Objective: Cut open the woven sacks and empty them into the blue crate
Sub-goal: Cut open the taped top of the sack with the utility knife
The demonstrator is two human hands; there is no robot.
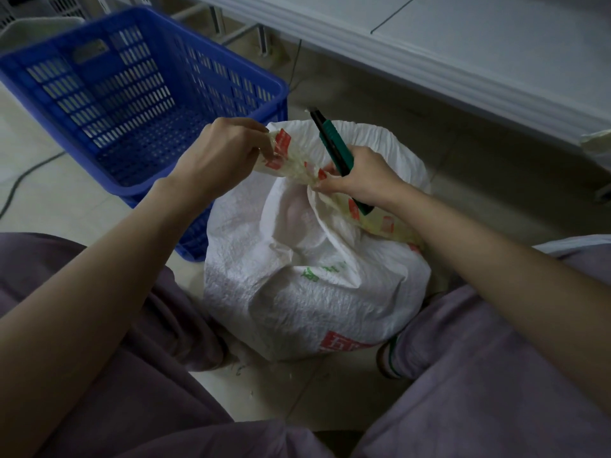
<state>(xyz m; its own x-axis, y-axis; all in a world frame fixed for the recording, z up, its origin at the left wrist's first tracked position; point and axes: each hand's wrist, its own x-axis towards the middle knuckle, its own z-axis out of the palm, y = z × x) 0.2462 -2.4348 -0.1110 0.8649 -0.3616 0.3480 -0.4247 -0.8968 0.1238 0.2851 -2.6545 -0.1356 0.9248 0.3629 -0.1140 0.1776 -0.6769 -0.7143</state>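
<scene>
Gripping the crumpled, yellowish taped neck (284,157) of the sack, the left hand (221,150) has its fingers curled round the bunched material at its far end. The right hand (362,180) is closed round the green handle of a utility knife (334,147), and its thumb and forefinger also pinch the same taped neck nearer the person. The knife's dark front end points up and away, past the sack's far edge. Between the two hands the neck, printed with red patches, is stretched out in a short span.

Below the hands the white woven sack (307,292) stands bulging on the floor (363,100) between the person's knees, with green print on its side and a red block of characters low at the front. Purple trousers (165,375) flank it on both sides, and a shoe (390,355) with a green stripe shows just beside its right base.

A blue crate (279,94) with slotted walls sits on the floor to the left and beyond the sack, its near corner touching or just beside the sack's left side. A dark cable (29,173) runs over the floor at the far left. A white surface (496,38) with a moulded edge crosses the upper right.
</scene>
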